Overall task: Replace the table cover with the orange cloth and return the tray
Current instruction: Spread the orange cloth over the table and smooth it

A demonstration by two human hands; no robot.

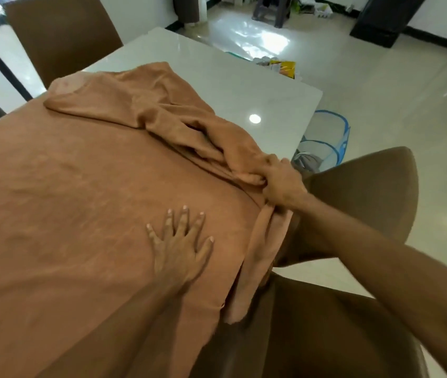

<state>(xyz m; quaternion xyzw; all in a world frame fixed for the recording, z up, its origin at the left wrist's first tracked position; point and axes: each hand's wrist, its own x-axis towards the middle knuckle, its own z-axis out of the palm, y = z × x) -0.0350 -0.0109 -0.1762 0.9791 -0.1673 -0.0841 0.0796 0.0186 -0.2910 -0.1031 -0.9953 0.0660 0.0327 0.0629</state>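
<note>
Orange cloth half on: my left hand lies flat with fingers spread, pinning it, while my right hand clenches the bunched edge to drag over the bare far table.

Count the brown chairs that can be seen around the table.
3: one chair beyond the table's far left edge, one beside the right hand, one nearest. More may be hidden.
</note>
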